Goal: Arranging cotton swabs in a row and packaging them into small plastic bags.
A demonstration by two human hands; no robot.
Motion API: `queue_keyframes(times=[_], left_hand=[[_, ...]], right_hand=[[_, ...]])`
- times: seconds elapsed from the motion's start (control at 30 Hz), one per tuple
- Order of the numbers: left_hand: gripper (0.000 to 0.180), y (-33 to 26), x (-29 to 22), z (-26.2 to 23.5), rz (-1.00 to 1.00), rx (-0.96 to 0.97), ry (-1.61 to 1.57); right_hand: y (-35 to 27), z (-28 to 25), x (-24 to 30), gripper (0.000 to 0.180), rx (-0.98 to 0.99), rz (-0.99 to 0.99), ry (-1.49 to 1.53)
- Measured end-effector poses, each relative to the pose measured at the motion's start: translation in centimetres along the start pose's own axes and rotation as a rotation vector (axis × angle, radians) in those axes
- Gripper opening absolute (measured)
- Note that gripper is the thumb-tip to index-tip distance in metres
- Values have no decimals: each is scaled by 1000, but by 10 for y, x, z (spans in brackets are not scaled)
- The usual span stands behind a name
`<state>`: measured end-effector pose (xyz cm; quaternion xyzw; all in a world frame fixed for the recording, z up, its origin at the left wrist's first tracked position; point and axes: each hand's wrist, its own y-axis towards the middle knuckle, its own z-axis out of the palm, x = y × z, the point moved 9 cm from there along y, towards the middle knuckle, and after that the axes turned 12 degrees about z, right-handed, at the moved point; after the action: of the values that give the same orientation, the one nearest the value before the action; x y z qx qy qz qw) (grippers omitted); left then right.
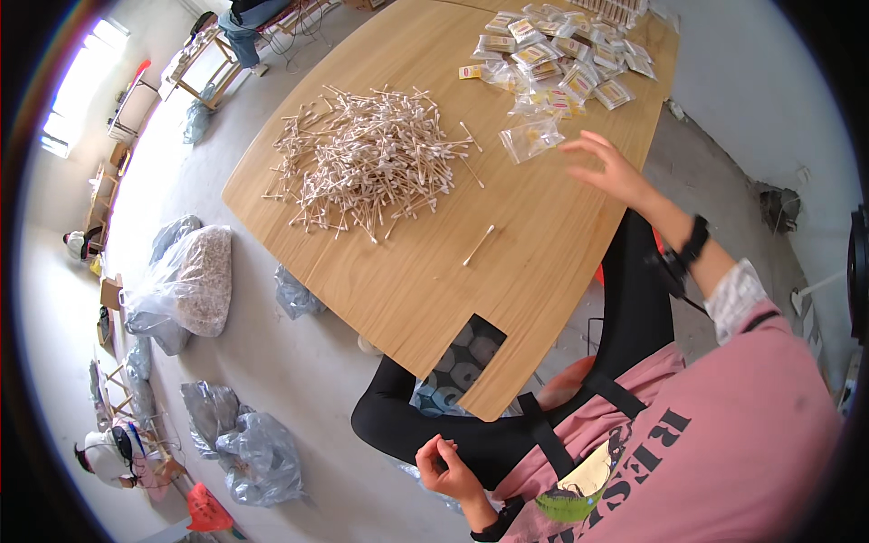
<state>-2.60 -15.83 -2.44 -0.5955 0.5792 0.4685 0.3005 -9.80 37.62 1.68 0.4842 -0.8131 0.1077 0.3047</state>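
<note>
My right hand (615, 176) reaches over the right side of the wooden table, its fingers apart and nothing in them. Just left of its fingertips lies a clear plastic bag (531, 138), apart from them. Low in front of my lap, off the table, my left hand (448, 472) is closed, fingers curled toward the thumb; nothing shows in it. A large loose heap of cotton swabs (367, 158) covers the table's left half. One single cotton swab (478, 246) lies alone nearer to me. Filled small packets of swabs (575, 50) are piled at the far right.
The table (407, 281) has a rectangular cut-out (466, 353) at its near end, above my legs. Large plastic sacks (195, 281) and grey bags (258, 452) stand on the floor to the left. A wall (751, 81) runs along the right. Other people (113, 452) sit farther off.
</note>
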Motion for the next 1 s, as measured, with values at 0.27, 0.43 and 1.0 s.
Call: queue_keyframes(times=[0.27,0.43,1.0], left_hand=[[6,14,-45,9,-23,-12,-165],[40,19,-53,92,-361,320,-582],[14,-33,-47,96,-543,450,-594]], right_hand=[[13,21,-19,40,-40,336,661],[-100,15,96,29,361,285,888],[-209,72,195,26,634,-200,474]])
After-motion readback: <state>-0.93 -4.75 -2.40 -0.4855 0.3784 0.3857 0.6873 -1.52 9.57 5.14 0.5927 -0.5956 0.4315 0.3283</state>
